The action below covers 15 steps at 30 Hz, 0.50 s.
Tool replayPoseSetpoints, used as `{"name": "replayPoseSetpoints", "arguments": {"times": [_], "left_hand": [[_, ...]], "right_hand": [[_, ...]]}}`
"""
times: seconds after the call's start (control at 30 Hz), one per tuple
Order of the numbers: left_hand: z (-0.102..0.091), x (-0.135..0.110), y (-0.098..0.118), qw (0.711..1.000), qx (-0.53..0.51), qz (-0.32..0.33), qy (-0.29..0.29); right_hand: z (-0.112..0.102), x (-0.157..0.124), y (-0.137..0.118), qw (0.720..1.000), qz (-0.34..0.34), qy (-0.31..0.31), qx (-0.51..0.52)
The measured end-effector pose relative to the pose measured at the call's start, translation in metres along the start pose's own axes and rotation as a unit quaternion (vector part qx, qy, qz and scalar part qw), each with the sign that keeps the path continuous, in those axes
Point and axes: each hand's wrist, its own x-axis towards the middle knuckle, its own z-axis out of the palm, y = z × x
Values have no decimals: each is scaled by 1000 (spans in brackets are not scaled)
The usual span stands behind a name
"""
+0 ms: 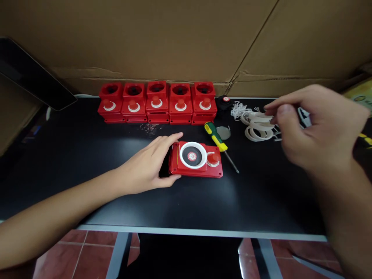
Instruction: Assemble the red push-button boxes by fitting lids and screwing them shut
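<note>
Red box (196,159), frame centre — left hand (151,164) grips its left end. Right hand (316,128), frame right near white rings (260,126) — narrow pinch, cannot tell if anything held. Possible slip: rightward push could knock box into screwdriver (216,138).

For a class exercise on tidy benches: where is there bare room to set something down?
Bare table shows in front of the red device in the left hand, and between the left forearm and the row of red units. Crowded toward the back: that row, the screwdriver, and the white rings near the right hand.
</note>
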Motion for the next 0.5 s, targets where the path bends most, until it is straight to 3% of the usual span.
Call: {"name": "replayPoseSetpoints", "arguments": {"times": [0.07, 0.13, 0.27, 0.5], "left_hand": [[-1, 0, 1, 1000, 6, 2, -2], [-2, 0, 1, 1000, 9, -2, -4], [-2, 0, 0, 1000, 11, -14, -5], [-1, 0, 1, 1000, 22, -7, -1]], "right_hand": [[3, 3, 21, 998, 47, 26, -37], [7, 3, 43, 993, 86, 7, -86], [16, -1, 77, 995, 52, -44, -71], [26, -9, 80, 989, -9, -143, -18]]}}
